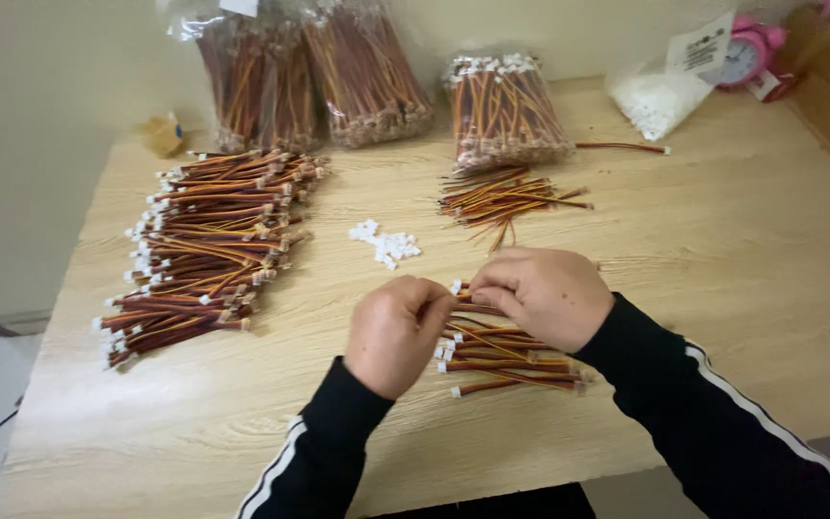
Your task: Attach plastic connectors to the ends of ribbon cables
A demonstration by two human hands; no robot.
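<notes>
Head view: a thin orange-and-brown wire lead (473, 306) is pinched between the left hand (396, 332) and right hand (545, 296). Light and limp, it is judged best gripped near its white plastic connector (455, 286).

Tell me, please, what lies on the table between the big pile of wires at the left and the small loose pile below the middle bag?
In the head view, a small heap of white plastic connectors lies on the bare wooden table between the big wire pile and the small loose pile.

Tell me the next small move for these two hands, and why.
Probably lay the cable piece pinched between the left hand and right hand onto the small stack beneath them. Its white connector already shows at the fingertips, and the stacked pieces below carry the same white ends.
</notes>
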